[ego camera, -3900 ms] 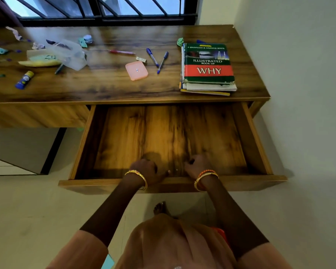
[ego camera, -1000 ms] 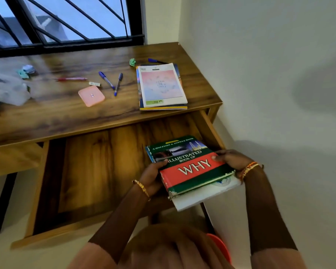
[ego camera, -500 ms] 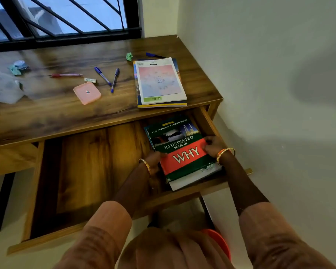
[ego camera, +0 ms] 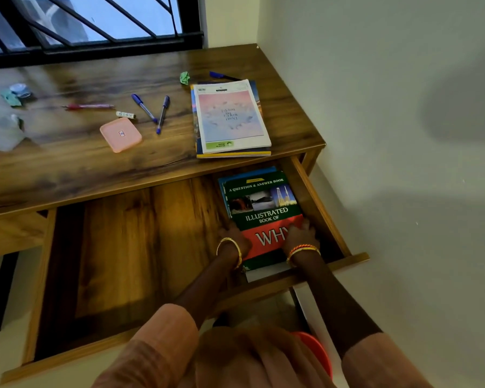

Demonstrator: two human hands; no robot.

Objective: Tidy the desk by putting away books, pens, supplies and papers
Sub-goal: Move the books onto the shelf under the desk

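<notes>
Head view, the only one you have, looks down on your 2 hands inside the open drawer [ego camera: 317, 197] of the wooden desk [ego camera: 67, 163]. Your left hand [ego camera: 234, 236] rests against the left edge of the green and red book [ego camera: 263, 211], and your right hand [ego camera: 301, 233] lies on its red band near the right edge, fingers bent over the cover; how firmly either one grips it you cannot tell from this angle. That book lies flat in the drawer's right end, just beside the right wall, on top of at least 1 other book whose blue edge shows at the far side. Gold bangles sit on both wrists, with an orange one on the right. Up on the desk, a stack of books [ego camera: 231, 119] topped by a pale pink and blue cover lies near the right front edge. To its left lie 2 blue pens [ego camera: 163, 113], a red pen [ego camera: 88, 106], a small white stick-shaped item [ego camera: 126, 115] and a pink square lid [ego camera: 121, 134]. A crumpled green scrap [ego camera: 184, 78] and another blue pen [ego camera: 221, 76] sit behind the stack. Clear plastic [ego camera: 0, 130] lies at the far left.
</notes>
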